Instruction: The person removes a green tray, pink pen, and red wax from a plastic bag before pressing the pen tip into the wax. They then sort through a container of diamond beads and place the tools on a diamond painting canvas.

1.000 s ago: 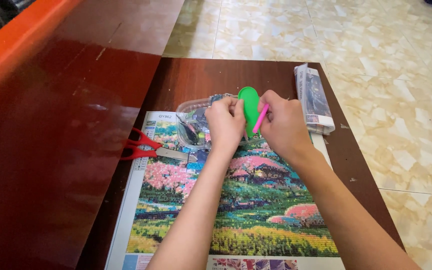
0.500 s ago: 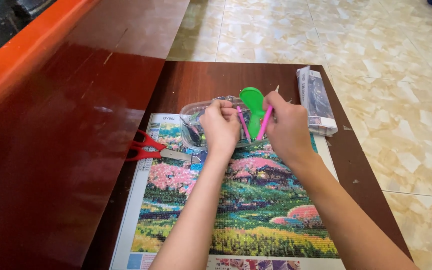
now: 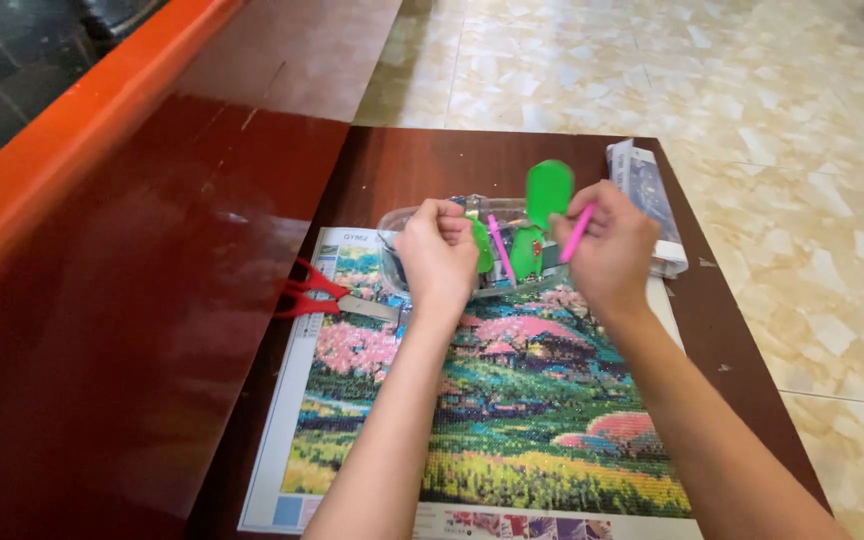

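Both hands hover over a colourful landscape canvas [image 3: 492,410] lying on the dark wooden worktop [image 3: 422,160]. The left hand [image 3: 439,250] is curled into a fist beside a green tray [image 3: 542,215], while the right hand [image 3: 609,250] pinches a pink pen [image 3: 577,232]. Red-handled scissors [image 3: 327,297] lie on the canvas's left edge, and a clear plastic packet [image 3: 644,195] sits to the right.

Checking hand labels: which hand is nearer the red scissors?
Left. The left hand is fisted just right of the red scissors, not touching; the right hand is farther right, holding a pink pen.
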